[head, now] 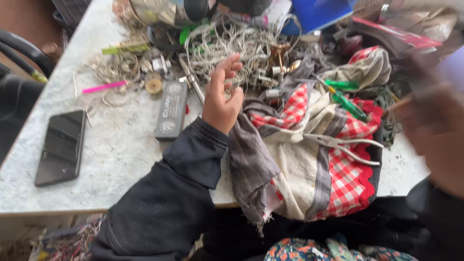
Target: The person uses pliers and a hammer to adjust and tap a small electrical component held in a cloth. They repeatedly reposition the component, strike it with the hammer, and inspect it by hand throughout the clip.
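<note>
My left hand (221,94) is raised over the table, fingers curled loosely, next to a tangle of metal wire and small parts (232,48). It seems to pinch something small, but I cannot make it out. My right hand (432,130) is blurred at the right edge and holds a thin stick-like thing (400,103) that is too smeared to name. Between the hands lies a heap of cloth, red-and-white checked and cream (319,145), with a pair of pliers (345,145) on top and a green-handled tool (345,99) further back.
A dark phone (60,147) lies at the left on the pale table (121,159). A grey flat box (170,111) sits beside my left wrist. A pink stick (104,87), a blue board (316,14) and a red packet (396,34) lie further back.
</note>
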`<state>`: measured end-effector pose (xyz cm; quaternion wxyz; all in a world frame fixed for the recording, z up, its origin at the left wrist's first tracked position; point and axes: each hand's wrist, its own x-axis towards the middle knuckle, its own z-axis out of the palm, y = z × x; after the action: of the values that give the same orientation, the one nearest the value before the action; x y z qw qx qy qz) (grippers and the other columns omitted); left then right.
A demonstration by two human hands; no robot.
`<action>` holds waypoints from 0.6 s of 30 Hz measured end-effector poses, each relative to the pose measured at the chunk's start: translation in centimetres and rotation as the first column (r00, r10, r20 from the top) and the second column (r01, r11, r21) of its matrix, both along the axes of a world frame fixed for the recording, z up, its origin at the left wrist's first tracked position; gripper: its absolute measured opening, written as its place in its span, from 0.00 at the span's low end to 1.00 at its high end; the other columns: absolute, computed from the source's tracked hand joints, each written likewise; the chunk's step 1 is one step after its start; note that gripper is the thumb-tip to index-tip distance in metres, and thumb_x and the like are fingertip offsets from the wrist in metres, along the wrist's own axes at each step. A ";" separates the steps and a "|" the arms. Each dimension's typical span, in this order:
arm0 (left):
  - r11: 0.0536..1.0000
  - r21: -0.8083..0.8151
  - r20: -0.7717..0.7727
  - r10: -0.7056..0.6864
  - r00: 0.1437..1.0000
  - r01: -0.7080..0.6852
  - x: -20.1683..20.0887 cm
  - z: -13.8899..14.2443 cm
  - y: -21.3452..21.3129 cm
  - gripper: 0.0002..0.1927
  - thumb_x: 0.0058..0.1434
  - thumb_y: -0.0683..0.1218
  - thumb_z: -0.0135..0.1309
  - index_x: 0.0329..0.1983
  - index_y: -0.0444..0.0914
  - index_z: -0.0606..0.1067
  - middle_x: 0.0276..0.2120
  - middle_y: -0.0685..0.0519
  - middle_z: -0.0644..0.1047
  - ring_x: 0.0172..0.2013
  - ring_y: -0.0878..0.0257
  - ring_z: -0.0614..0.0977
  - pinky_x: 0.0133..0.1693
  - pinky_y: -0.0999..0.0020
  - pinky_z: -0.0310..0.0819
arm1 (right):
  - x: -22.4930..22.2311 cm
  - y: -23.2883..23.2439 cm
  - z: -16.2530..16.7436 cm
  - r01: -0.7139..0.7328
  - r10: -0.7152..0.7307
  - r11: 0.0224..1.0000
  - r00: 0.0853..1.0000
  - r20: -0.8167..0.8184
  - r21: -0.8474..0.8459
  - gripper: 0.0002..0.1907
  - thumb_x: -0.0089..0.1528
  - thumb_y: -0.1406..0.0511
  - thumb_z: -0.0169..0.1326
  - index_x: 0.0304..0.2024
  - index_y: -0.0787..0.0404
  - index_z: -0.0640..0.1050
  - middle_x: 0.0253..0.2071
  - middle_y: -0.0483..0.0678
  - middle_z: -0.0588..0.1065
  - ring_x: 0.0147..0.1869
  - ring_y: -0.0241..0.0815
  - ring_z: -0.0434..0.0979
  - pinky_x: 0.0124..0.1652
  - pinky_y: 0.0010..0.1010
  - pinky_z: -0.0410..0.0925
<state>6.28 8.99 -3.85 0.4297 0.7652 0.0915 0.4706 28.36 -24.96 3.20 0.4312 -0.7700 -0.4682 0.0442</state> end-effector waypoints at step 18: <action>0.999 0.032 0.048 -0.003 0.999 0.002 -0.2 0.5 -0.2 0.36 0.60 0.31 0.46 0.73 0.41 0.64 0.60 0.54 0.75 0.55 0.64 0.74 0.58 0.69 0.68 | -1.2 2.6 -3.1 0.319 -0.350 0.934 0.909 -0.228 -0.160 0.18 0.76 0.55 0.47 0.56 0.62 0.75 0.27 0.46 0.71 0.26 0.36 0.68 0.26 0.32 0.61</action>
<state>6.07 8.77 -3.36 0.4200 0.7606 0.0727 0.4898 27.21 -22.32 0.06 0.4419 -0.8511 -0.2670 0.0951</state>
